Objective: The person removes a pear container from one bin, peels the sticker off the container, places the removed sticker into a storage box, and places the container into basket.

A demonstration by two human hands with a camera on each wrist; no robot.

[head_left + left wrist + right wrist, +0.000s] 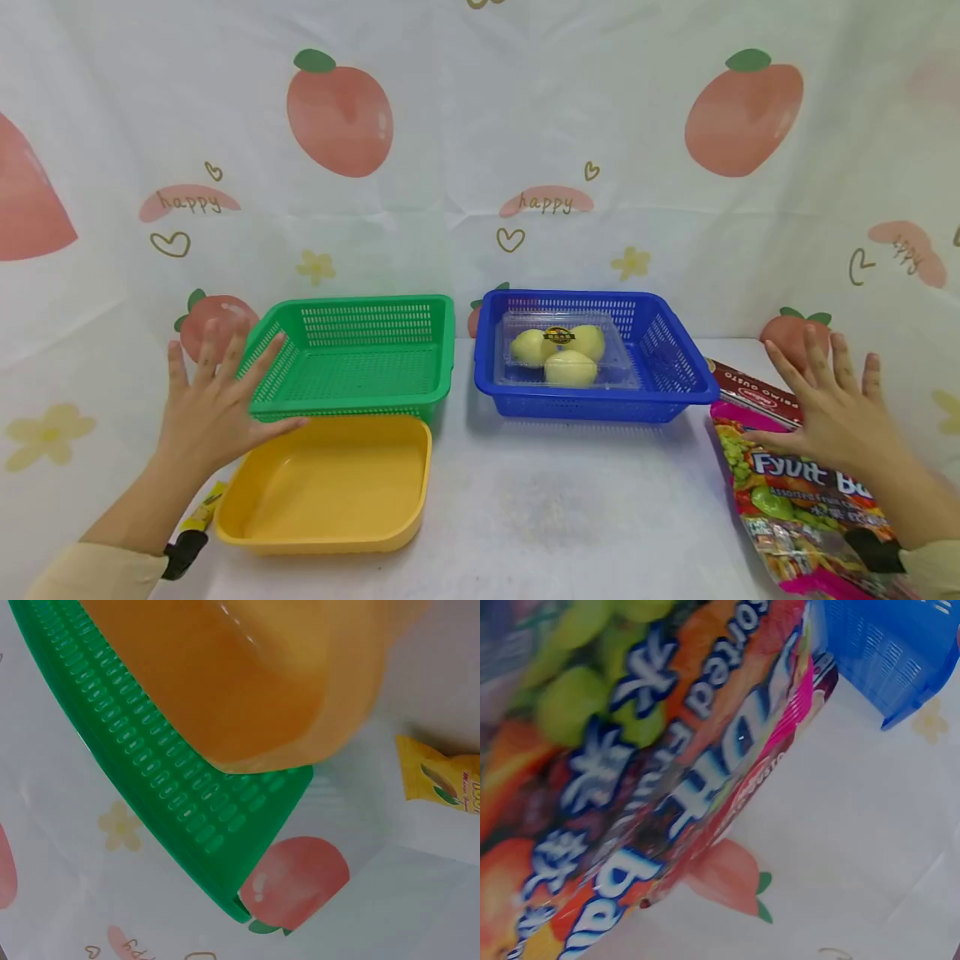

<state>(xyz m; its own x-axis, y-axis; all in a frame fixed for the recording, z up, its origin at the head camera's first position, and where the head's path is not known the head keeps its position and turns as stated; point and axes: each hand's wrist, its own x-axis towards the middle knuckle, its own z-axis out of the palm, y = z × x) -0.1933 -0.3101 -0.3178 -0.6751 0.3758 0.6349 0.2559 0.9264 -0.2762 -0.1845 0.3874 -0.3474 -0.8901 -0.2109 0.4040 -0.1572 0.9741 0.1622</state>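
My left hand (213,408) is raised with fingers spread, above the left side of the yellow bin (337,483) and beside the green basket (345,375). It holds nothing. On the right, my right hand (843,408), also spread and holding nothing, hovers over a pink-edged bag of fruit candy (810,508). A dark red packet (757,392) lies partly under that bag. Inside the blue basket (600,404), a clear plastic box (622,367) contains three pale yellow-green fruits (572,368). A small yellow wrapped packet (442,776) lies left of the yellow bin.
A white cloth printed with peaches (341,121) hangs behind the baskets and at both sides. The white tabletop (547,508) has a greyish smudge in front of the blue basket. The yellow bin stands directly in front of the green basket.
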